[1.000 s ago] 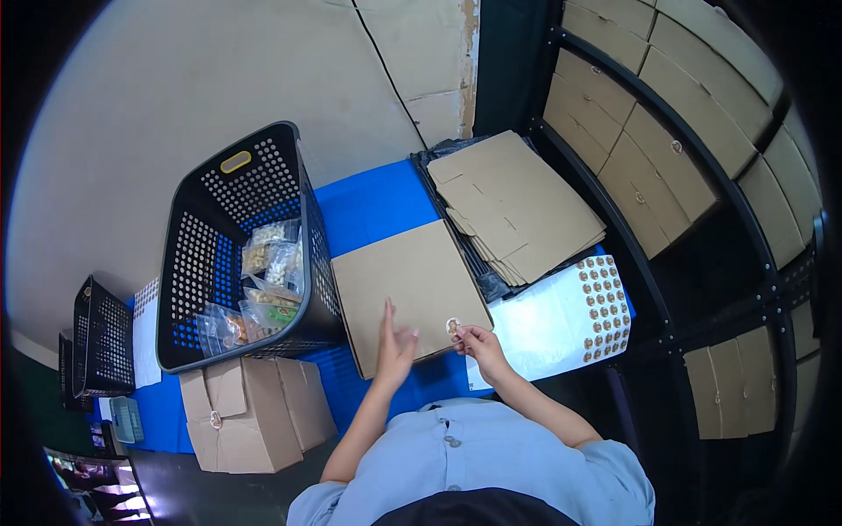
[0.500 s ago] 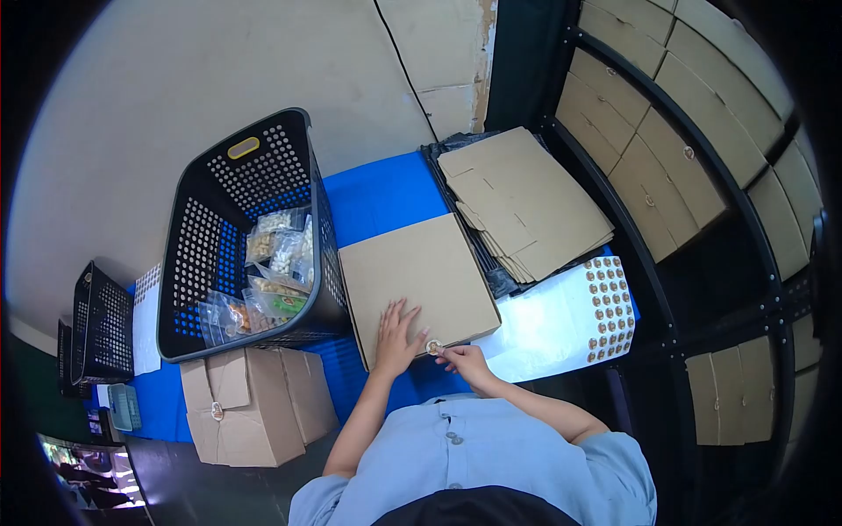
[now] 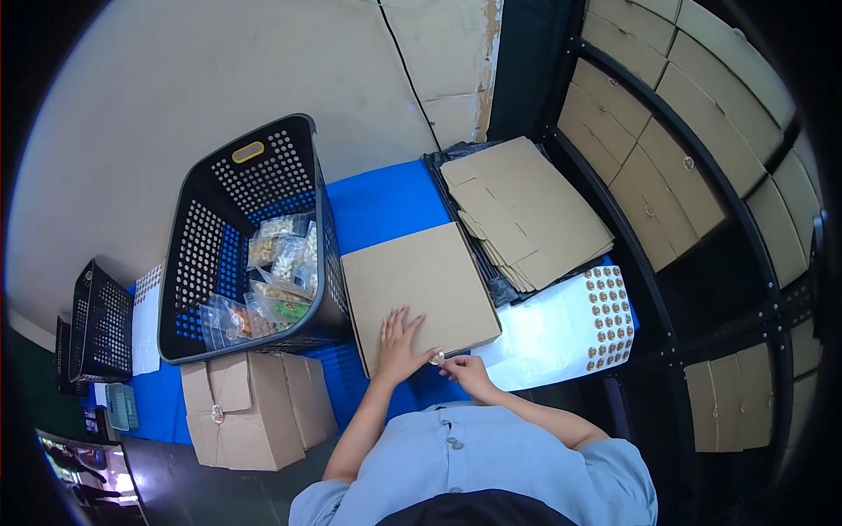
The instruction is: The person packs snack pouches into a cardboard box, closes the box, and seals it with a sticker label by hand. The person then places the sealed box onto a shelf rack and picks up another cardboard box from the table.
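A closed flat cardboard box [image 3: 421, 280] lies on the blue-covered table in front of me. My left hand [image 3: 399, 348] rests on its lid near the front edge, open, fingers spread, with the thumb reaching towards a small round sticker [image 3: 437, 357]. At that front edge, my right hand [image 3: 467, 374] is closed in a pinch on the sticker's side. Whether the sticker touches the box or my left thumb is too small to tell. To the right lies a shiny white sheet [image 3: 544, 333] with rows of round brown stickers [image 3: 607, 317] along its right part.
A black perforated basket [image 3: 326, 289] with filled clear bags [image 3: 285, 263] stands left of the box. Below it is a closed carton [image 3: 254, 412]. Flattened cardboard [image 3: 531, 210] is stacked at the back right. A rack [image 3: 741, 202] of cardboard boxes stands on the right.
The sticker, lying flatter at the box edge before, now sits slightly lower and more tilted. My right hand has moved slightly down and right with it. My left hand stays on the lid.
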The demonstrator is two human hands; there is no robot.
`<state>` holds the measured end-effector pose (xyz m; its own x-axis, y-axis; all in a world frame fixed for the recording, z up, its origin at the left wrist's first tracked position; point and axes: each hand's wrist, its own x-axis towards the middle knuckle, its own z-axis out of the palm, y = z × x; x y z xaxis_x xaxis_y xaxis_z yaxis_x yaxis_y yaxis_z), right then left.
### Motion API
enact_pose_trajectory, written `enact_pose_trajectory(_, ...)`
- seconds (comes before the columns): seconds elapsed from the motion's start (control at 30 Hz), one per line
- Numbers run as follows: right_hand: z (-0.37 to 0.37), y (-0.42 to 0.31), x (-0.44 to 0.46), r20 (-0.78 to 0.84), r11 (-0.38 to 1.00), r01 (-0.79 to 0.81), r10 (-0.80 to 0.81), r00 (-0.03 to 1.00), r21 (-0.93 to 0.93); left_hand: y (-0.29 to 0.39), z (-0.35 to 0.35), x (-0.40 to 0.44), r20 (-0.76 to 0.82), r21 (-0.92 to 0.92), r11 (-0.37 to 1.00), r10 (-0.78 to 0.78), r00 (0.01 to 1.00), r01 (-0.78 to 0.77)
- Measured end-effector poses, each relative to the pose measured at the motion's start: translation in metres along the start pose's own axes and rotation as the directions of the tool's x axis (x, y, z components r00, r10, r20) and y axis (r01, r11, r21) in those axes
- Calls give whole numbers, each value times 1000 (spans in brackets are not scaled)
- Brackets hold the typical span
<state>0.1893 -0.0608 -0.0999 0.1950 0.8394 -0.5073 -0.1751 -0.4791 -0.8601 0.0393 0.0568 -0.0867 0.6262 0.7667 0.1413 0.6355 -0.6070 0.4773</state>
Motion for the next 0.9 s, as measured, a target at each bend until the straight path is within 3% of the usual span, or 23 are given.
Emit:
enact_pose_trajectory(0.37,-6,23,11,2,999,5,-5,1000,-52,7,-10,-1,27,10,1000,2,1000,-2)
enact_pose_trajectory(0.43,-10,27,11,38,948,12,0,999,-317,10,-13,-1,48,3,1000,2,999,-3)
enact_pose_trajectory(0.47,-10,29,12,39,948,12,1,999,-318,11,-12,-1,51,21,1000,0,999,-1)
enact_pose_trajectory(0.53,-6,21,8,-7,996,-13,12,1000,-91,11,-10,-2,54,39,999,-3,999,1)
enact_pose_trajectory(0.63,-2,1,3,-2,993,-92,92,996,-72,9,-7,-2,40,47,999,21,999,-23)
enact_pose_trajectory(0.73,2,-10,6,33,980,-57,65,997,-193,9,-7,-3,86,120,991,50,995,-61)
enact_pose_trajectory(0.9,5,8,24,17,968,-57,64,998,-244,11,-7,-3,144,156,980,98,985,-121)
